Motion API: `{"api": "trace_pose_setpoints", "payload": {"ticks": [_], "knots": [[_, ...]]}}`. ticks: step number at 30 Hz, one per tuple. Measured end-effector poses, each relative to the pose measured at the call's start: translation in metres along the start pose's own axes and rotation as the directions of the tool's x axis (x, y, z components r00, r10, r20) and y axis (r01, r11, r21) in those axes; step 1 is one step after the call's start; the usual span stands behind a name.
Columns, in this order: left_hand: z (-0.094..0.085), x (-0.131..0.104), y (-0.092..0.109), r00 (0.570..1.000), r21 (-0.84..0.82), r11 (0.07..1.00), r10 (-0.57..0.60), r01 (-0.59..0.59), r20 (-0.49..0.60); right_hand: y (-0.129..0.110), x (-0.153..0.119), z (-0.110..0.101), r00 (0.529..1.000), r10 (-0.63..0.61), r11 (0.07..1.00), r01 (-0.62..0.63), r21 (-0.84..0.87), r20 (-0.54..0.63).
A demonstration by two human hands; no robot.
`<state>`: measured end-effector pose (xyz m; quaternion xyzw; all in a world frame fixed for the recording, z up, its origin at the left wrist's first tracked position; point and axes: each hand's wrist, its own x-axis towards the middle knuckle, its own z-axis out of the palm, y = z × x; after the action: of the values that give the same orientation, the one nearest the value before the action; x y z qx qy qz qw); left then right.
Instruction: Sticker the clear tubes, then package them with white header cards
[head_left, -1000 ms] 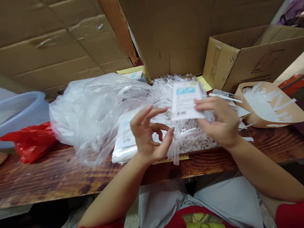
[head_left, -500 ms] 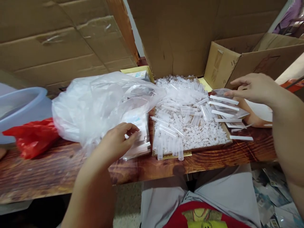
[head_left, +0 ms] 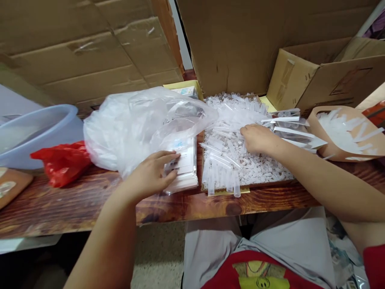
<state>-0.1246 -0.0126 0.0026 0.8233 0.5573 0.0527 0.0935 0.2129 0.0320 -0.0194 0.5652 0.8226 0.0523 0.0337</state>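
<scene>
My left hand (head_left: pixel 153 172) rests at the left edge of a stack of printed clear packets (head_left: pixel 185 162), its thumb and fingers apart on the top packet. My right hand (head_left: pixel 257 138) reaches into a shallow cardboard tray (head_left: pixel 264 184) heaped with clear plastic tubes (head_left: pixel 221 178) and small white pieces (head_left: pixel 261 166). Its fingers are bent together and point down into the heap; whatever they pinch is hidden. Beneath the right forearm, clear bags with white strips (head_left: pixel 290 130) lie fanned out at the tray's right side.
A large translucent plastic bag (head_left: pixel 120 128) bulges behind the stack. Left of it are a red plastic bag (head_left: pixel 64 162) and a blue basin (head_left: pixel 57 128). A tan container (head_left: pixel 337 148) holding white strips stands right, below an open carton (head_left: pixel 303 84). Cardboard panels (head_left: pixel 234 44) rise behind.
My right hand has moved left from the clear bags into the heap of tubes, and its fingers have bent. My left hand stays at the packets. The view has shifted slightly.
</scene>
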Motion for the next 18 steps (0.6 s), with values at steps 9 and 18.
{"api": "trace_pose_setpoints", "payload": {"ticks": [9, 18], "knots": [[-0.014, 0.007, 0.003, 0.997, 0.085, 0.996, -0.036, 0.03, 0.067, -0.01, 0.005, -0.016, 0.94, -0.082, 0.955, 0.17, 0.244, -0.331], [-0.015, 0.016, 0.004, 0.991, 0.192, 0.981, 0.007, -0.032, 0.131, -0.062, 0.014, 0.005, 0.975, -0.178, 0.948, 0.207, 0.243, -0.135]]}}
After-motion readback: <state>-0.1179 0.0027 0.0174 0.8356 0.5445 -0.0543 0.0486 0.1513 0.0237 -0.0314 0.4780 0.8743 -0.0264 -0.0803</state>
